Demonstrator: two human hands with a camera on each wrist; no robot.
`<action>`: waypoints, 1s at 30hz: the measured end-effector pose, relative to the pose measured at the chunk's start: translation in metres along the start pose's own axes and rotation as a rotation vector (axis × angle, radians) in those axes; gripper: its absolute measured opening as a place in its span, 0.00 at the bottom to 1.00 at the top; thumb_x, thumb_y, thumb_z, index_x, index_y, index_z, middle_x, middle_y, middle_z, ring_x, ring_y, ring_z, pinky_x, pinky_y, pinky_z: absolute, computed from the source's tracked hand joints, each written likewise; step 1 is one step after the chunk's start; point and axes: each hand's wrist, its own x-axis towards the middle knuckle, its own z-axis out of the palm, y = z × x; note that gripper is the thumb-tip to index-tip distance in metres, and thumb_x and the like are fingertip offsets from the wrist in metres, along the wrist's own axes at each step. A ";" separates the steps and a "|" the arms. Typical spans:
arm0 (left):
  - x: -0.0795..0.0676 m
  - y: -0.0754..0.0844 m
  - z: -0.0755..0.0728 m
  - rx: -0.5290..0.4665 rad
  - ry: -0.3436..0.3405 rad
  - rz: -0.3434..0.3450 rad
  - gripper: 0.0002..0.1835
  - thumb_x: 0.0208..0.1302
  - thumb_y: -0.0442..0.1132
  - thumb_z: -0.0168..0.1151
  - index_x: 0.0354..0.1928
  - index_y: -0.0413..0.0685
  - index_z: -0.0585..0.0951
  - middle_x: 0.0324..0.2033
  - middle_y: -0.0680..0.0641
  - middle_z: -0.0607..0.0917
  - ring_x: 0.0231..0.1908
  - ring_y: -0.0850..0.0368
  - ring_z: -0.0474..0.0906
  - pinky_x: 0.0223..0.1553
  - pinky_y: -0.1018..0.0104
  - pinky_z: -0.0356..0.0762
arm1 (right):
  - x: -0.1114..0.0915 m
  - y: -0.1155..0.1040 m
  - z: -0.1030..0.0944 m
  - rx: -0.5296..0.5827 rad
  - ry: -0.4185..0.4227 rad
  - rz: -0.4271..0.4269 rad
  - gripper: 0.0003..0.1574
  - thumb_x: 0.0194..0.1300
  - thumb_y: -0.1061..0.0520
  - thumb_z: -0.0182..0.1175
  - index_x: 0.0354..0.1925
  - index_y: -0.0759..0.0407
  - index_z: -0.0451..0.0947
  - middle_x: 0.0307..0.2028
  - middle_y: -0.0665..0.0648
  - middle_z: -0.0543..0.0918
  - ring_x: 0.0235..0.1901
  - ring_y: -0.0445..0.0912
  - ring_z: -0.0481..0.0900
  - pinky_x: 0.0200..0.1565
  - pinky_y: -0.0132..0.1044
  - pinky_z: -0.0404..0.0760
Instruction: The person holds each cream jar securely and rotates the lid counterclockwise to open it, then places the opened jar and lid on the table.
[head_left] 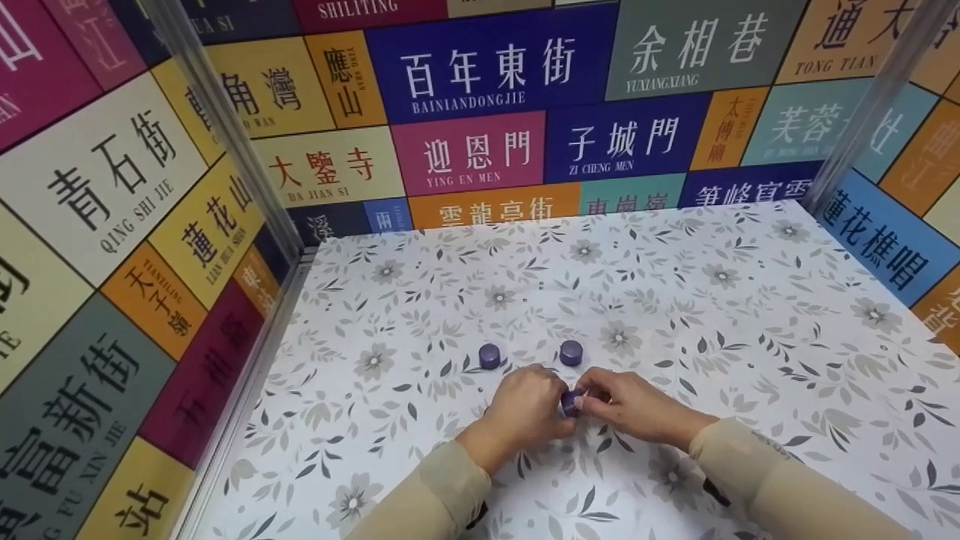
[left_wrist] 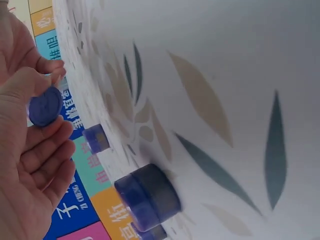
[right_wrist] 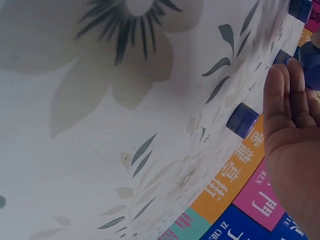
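My left hand [head_left: 525, 405] holds a small round purple pot [head_left: 568, 403] just above the patterned table. In the left wrist view the pot's round end [left_wrist: 45, 107] sits between its thumb and fingers. My right hand [head_left: 637, 405] meets it from the other side and pinches at the pot's edge; the exact contact is partly hidden. Beyond the hands two similar purple pots, a left one [head_left: 489, 356] and a right one [head_left: 571, 352], stand upright and apart. Another pot [left_wrist: 147, 197] appears close up in the left wrist view, where the left hand covers it from the head camera.
White paper with grey flowers and leaves covers the table [head_left: 720, 330]. Colourful panels with large characters [head_left: 480, 67] rise behind it and on both sides. Metal posts stand at the back left [head_left: 232, 127] and back right [head_left: 862, 97] corners.
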 end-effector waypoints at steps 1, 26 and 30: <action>0.000 0.000 0.000 0.025 0.015 0.013 0.16 0.45 0.56 0.72 0.19 0.55 0.79 0.19 0.57 0.76 0.23 0.58 0.72 0.28 0.65 0.73 | 0.000 -0.001 0.000 0.013 -0.007 0.010 0.08 0.71 0.48 0.60 0.43 0.50 0.77 0.31 0.42 0.84 0.32 0.40 0.80 0.36 0.36 0.78; -0.001 -0.008 0.000 -0.105 -0.046 0.000 0.11 0.49 0.56 0.72 0.26 0.59 0.88 0.19 0.59 0.79 0.23 0.61 0.73 0.27 0.67 0.73 | 0.007 -0.003 -0.001 0.152 -0.053 -0.058 0.17 0.59 0.65 0.67 0.46 0.59 0.75 0.36 0.53 0.85 0.35 0.47 0.84 0.39 0.38 0.83; -0.002 -0.009 -0.004 -0.042 -0.047 0.001 0.13 0.49 0.57 0.73 0.25 0.57 0.86 0.20 0.57 0.78 0.25 0.58 0.75 0.28 0.64 0.74 | 0.008 -0.004 -0.003 0.101 -0.013 -0.056 0.15 0.63 0.60 0.66 0.46 0.58 0.75 0.36 0.50 0.84 0.35 0.46 0.83 0.39 0.38 0.82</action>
